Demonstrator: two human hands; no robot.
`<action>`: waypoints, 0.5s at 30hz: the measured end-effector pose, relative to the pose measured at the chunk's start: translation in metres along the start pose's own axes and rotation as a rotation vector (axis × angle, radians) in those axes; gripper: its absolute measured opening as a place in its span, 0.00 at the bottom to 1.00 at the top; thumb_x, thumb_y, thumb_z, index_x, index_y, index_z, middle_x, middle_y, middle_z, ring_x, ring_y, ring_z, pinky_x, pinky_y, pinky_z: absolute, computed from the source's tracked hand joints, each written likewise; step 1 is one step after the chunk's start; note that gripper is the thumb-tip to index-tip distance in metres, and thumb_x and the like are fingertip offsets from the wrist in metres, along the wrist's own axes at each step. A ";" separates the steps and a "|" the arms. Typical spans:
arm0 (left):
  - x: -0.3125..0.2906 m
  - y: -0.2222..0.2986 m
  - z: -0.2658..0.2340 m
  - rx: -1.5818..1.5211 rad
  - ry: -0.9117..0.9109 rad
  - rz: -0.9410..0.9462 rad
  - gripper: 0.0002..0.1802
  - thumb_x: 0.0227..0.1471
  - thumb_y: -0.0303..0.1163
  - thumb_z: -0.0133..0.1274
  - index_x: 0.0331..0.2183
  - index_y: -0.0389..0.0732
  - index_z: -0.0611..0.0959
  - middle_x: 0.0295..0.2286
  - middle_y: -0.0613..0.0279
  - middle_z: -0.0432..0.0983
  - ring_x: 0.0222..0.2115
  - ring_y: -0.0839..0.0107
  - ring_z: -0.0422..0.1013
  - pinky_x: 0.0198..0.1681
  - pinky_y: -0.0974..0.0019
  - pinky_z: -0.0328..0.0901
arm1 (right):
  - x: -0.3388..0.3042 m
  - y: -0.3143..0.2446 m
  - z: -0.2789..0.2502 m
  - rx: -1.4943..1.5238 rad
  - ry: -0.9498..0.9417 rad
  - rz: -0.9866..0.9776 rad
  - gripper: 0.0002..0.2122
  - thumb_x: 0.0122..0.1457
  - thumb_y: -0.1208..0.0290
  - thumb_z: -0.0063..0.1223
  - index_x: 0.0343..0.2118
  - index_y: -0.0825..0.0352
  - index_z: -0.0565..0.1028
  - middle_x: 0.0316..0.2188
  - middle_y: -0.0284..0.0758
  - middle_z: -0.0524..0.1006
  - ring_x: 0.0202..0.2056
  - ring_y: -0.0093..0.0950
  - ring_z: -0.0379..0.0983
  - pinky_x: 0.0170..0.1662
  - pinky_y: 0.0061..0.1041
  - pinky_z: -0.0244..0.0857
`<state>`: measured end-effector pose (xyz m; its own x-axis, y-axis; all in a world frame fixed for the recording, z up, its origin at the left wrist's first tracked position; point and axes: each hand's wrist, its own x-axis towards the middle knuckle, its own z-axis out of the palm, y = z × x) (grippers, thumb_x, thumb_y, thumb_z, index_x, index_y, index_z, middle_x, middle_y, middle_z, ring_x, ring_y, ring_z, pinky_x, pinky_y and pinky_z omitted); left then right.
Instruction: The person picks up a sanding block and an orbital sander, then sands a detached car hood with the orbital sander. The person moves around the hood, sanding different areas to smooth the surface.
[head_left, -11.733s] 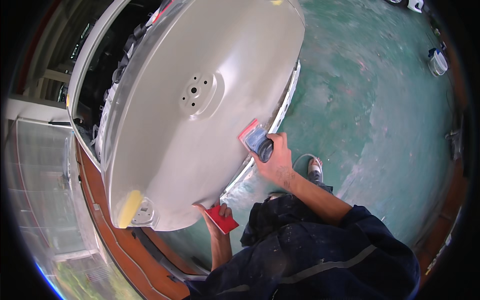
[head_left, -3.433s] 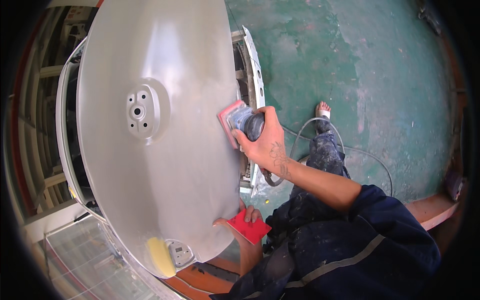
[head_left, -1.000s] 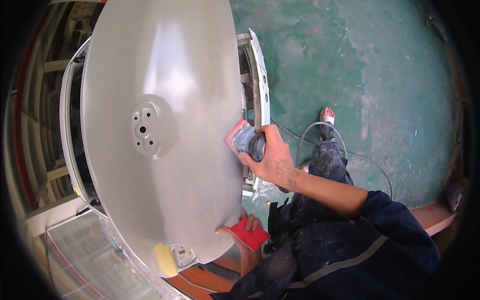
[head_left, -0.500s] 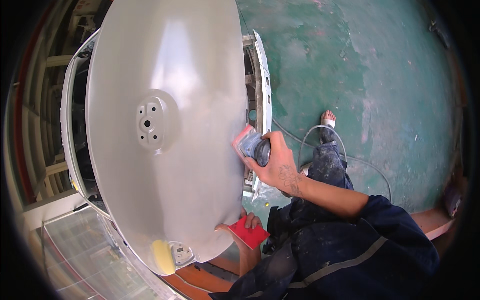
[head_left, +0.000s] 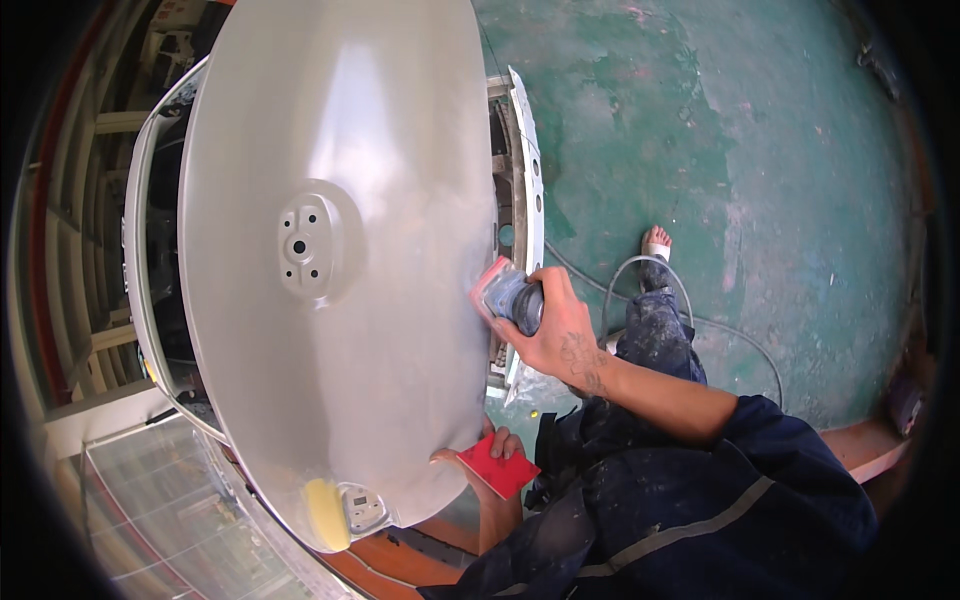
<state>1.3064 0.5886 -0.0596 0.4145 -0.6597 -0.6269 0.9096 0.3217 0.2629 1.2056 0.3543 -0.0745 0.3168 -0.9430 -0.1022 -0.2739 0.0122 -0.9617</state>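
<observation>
My right hand [head_left: 555, 335] is wrapped round the dark round top of a sander [head_left: 505, 298]. The sander has a grey-blue body and a pinkish pad, tilted at the right edge of a large grey car body panel [head_left: 400, 330]. Closer to me, my left hand [head_left: 500, 505] grips the panel's rim and holds a flat red sanding pad [head_left: 497, 464], its fingertips curled over the pad's far edge. Part of the left palm is hidden behind the pad. A recess [head_left: 300, 247] with several holes lies in the panel's middle, and a yellowish patch [head_left: 327, 514] marks its near corner.
A white perforated frame [head_left: 525, 170] runs beside the panel's right edge. A grey hose [head_left: 740, 338] loops over the green floor [head_left: 620, 130] by my foot [head_left: 656, 242]. A glass-like sheet [head_left: 170, 510] lies at the lower left, near an orange surface [head_left: 400, 558].
The panel sits slightly further right in the picture. The sander shows a slight shift right and nearer to me, still at the panel's edge. My left hand keeps its hold.
</observation>
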 end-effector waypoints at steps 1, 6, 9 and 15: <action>0.000 0.000 -0.001 -0.001 0.013 -0.001 0.55 0.41 0.79 0.55 0.54 0.40 0.73 0.42 0.66 0.79 0.22 0.75 0.61 0.28 0.70 0.56 | 0.007 0.000 0.002 -0.002 0.028 -0.017 0.30 0.52 0.62 0.71 0.50 0.71 0.65 0.46 0.48 0.69 0.43 0.51 0.74 0.42 0.45 0.72; 0.000 0.000 0.005 0.027 0.025 -0.009 0.55 0.40 0.81 0.52 0.56 0.47 0.74 0.45 0.71 0.79 0.22 0.75 0.60 0.27 0.70 0.56 | 0.064 -0.007 -0.008 0.024 0.171 -0.049 0.29 0.52 0.62 0.70 0.49 0.72 0.65 0.45 0.51 0.71 0.40 0.53 0.75 0.42 0.46 0.72; 0.002 0.003 0.000 0.042 0.002 -0.018 0.56 0.39 0.82 0.52 0.57 0.47 0.74 0.47 0.71 0.79 0.21 0.75 0.60 0.27 0.70 0.56 | 0.067 -0.008 -0.007 0.026 0.213 -0.034 0.29 0.52 0.62 0.71 0.48 0.72 0.66 0.44 0.51 0.72 0.40 0.53 0.75 0.42 0.46 0.72; 0.000 0.001 0.005 0.011 0.022 -0.024 0.57 0.38 0.83 0.52 0.57 0.47 0.74 0.48 0.72 0.79 0.21 0.75 0.59 0.27 0.70 0.55 | 0.032 -0.018 0.006 0.084 0.160 -0.083 0.29 0.50 0.63 0.72 0.48 0.71 0.66 0.43 0.49 0.73 0.40 0.51 0.76 0.42 0.44 0.72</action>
<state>1.3072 0.5860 -0.0558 0.3918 -0.6520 -0.6492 0.9196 0.2984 0.2554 1.2262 0.3256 -0.0617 0.1847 -0.9827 0.0134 -0.1737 -0.0461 -0.9837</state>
